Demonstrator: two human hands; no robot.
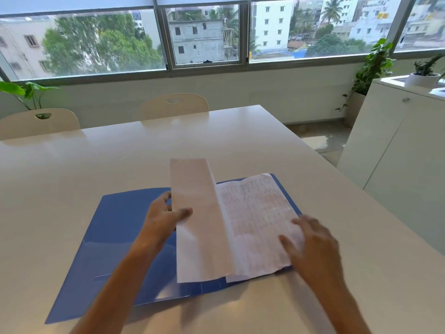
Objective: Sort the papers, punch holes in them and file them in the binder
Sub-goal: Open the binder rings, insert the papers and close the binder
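Blue plastic catches the eye first: the binder (115,237) lies spread open and flat on the pale desk (216,141), its left cover bare and its right half covered by papers. From the head view, the one view there is, the stack of papers (260,225) rests on the binder's right side, printed with dense rows of reddish text that is too blurred to read.

One sheet (197,225) stands lifted from the stack, upright along the binder's spine like a page mid-turn, its blank back facing left. The left hand (163,218) grips this sheet at its left edge, thumb across the near face and fingers curled behind it. The right hand (315,244) lies on the right part of the stack with fingers spread and fairly straight, pressing the papers down near their outer edge; whether every fingertip touches the paper is, I think, hard to say from this angle.

Across the desk two cream chairs (174,106) are pushed in at the far side. A white cabinet (397,153) stands to the right with a potted plant (423,74) on top, and another leafy plant (370,68) grows in the corner below the wide windows (204,34), which look onto trees and buildings.
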